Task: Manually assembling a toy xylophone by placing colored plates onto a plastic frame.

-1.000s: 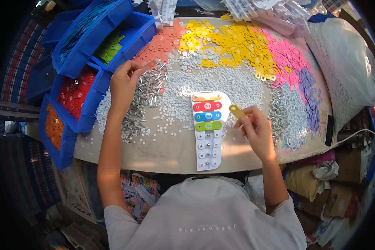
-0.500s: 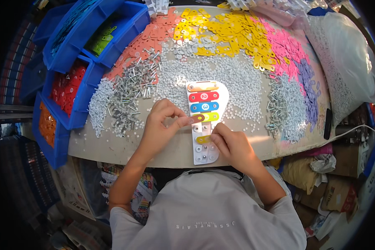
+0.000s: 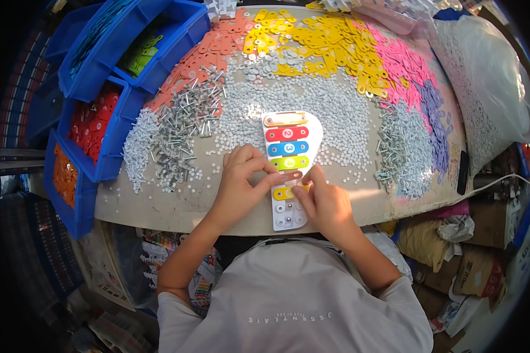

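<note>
Left grip [image 3: 235,183] clamps one end of a salmon bar [image 3: 291,175]; right grip [image 3: 331,203] clamps the right end of a yellow bar [image 3: 282,193] just below it, both over a white base [image 3: 314,136] between the grips. Bars appear light, thin, stiff; hold by the ends. Beyond, the table [image 3: 159,209] carries loose rivets [image 3: 179,138]; blue bins [image 3: 129,109] stand left.

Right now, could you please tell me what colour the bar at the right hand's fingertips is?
The bar is yellow, clearest in the head view.
</note>
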`<action>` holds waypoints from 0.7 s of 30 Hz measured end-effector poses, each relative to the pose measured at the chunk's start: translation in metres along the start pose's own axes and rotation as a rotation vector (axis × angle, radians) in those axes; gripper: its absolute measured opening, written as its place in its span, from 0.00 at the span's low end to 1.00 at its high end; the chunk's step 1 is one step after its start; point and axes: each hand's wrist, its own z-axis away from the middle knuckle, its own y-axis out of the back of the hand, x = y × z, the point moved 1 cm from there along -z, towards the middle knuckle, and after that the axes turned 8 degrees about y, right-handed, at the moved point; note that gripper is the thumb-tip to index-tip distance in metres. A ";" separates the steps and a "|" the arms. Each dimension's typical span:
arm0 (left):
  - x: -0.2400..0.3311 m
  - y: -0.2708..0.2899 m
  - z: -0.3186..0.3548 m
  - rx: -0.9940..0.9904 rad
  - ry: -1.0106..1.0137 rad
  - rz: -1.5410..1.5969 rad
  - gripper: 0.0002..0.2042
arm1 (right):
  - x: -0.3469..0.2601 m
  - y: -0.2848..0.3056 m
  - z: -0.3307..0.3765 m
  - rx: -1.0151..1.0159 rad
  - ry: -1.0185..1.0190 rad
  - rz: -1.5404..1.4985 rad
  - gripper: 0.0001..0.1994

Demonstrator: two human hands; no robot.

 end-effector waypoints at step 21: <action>-0.002 -0.016 0.004 0.206 -0.056 -0.105 0.16 | 0.013 -0.004 0.003 0.160 0.057 -0.025 0.17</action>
